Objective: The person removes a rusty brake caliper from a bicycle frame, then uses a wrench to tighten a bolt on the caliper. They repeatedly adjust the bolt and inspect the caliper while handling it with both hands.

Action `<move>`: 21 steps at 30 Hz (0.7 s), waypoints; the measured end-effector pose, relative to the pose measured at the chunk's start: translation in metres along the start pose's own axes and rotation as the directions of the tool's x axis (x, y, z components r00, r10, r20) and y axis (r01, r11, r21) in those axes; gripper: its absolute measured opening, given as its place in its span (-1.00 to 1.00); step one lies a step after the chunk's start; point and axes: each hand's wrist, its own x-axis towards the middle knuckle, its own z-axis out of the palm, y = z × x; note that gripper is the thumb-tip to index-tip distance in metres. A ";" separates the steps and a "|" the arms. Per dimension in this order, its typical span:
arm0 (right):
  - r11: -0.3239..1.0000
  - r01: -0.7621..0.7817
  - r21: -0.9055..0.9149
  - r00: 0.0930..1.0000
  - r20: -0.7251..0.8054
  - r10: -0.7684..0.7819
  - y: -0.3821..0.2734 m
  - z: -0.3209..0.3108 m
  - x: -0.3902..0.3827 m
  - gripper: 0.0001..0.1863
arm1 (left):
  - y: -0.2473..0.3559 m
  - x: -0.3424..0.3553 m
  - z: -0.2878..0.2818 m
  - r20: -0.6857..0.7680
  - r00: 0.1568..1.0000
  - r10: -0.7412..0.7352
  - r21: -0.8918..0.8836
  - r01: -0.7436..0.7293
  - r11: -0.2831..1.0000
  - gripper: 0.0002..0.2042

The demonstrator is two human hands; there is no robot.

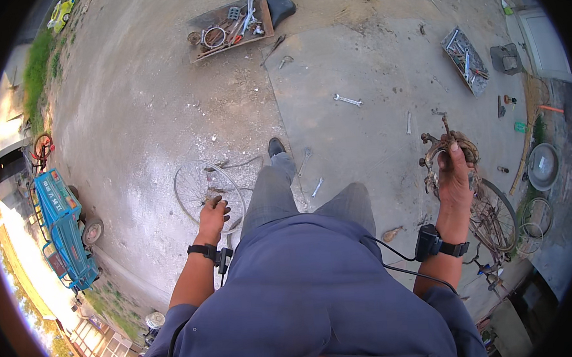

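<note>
My right hand [455, 176] grips a rusty, grimy metal bicycle part [434, 148] at the right of the head view. Behind and below it is a rusty bicycle [511, 221] with a wheel; whether the held part is joined to it I cannot tell. My left hand [213, 214] is open, fingers apart and slightly bent, over a bare wheel rim [179, 189] with spokes on the ground. I cannot tell whether it touches the rim. Loose wrenches lie ahead on the concrete, including a double-ended wrench [348, 99] and a smaller one [317, 187].
Tool trays [200, 54] [455, 48] lie ahead, beside a black saddle [280, 9]. A blue three-wheeled cart [62, 232] stands at left. At right are a dark container [506, 59], a broom [529, 120], a round metal basin [543, 165] and hoops [537, 220].
</note>
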 end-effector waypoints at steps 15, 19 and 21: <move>0.983 -0.178 -0.052 0.944 0.274 0.186 0.044 0.284 0.153 -0.71 | 0.196 0.130 -0.080 -0.082 0.995 -0.054 -0.106 0.046 0.993 -0.52; 0.972 -0.214 -0.097 0.925 0.299 0.234 0.037 0.322 0.203 -0.72 | 0.246 0.146 -0.070 -0.051 0.997 -0.062 -0.091 0.057 0.994 -0.51; 0.964 -0.241 -0.112 0.919 0.294 0.263 0.031 0.329 0.216 -0.72 | 0.265 0.153 -0.067 -0.054 0.996 -0.069 -0.057 0.066 0.996 -0.51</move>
